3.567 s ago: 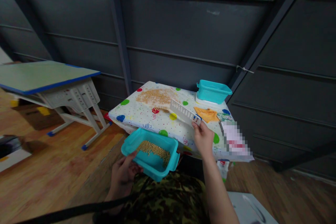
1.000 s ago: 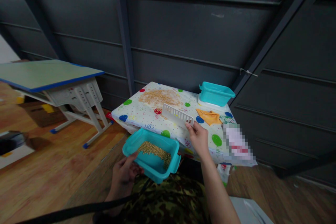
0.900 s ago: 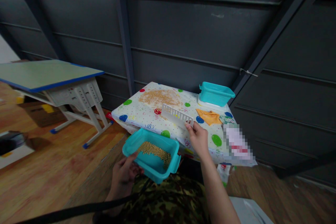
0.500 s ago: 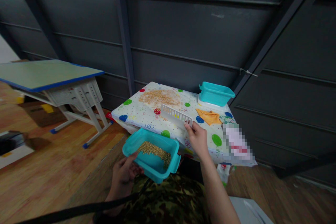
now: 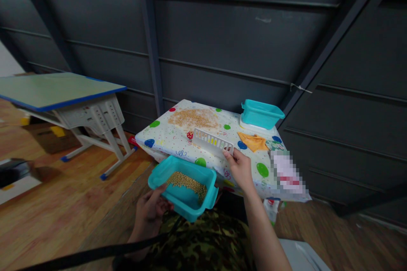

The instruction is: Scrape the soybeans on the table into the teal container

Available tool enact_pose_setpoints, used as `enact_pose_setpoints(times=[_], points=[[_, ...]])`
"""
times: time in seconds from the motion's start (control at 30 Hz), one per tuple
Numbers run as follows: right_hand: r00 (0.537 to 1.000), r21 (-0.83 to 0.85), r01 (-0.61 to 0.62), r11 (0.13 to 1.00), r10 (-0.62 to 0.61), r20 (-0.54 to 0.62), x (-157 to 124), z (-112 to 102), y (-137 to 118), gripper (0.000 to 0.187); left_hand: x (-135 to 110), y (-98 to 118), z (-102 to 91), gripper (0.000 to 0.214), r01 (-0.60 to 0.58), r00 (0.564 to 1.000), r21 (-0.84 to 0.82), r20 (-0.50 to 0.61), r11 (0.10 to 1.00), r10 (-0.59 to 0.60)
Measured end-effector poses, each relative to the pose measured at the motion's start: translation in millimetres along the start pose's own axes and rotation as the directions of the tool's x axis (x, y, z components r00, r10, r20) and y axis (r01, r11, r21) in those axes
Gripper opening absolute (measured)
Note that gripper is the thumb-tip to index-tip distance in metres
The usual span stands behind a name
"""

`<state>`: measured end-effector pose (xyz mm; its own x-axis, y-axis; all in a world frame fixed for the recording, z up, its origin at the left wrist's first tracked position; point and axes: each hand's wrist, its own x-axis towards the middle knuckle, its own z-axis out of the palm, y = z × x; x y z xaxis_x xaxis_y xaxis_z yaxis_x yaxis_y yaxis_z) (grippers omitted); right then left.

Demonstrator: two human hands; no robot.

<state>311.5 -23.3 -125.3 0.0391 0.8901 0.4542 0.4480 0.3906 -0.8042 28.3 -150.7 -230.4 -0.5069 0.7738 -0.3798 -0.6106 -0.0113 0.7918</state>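
My left hand grips the near edge of a teal plastic tub, held just below the table's front edge, with a layer of tan beans in it. My right hand pinches the end of a white slotted plastic panel, which stands on edge on the table's spotted cloth. Beyond the panel, a loose pile of spilled beans lies on the cloth.
A second teal tub sits on a white lid at the table's back right, with an orange cloth in front of it. A green-topped desk stands to the left on the wooden floor. A dark panelled wall runs behind.
The white panel has slid left and toward me across the cloth, and my right hand has moved with it. The tub in my left hand has stayed about where it was.
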Motion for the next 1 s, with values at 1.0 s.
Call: enact_pose_setpoints(times=[1.0], points=[[0.999,0.002,-0.032,0.999,0.032,-0.032,-9.6,-8.4,-2.8,0.071,-1.5,-0.7,-1.3,0.045,-0.004,1.0,-0.003,0.03,1.0,0.004]])
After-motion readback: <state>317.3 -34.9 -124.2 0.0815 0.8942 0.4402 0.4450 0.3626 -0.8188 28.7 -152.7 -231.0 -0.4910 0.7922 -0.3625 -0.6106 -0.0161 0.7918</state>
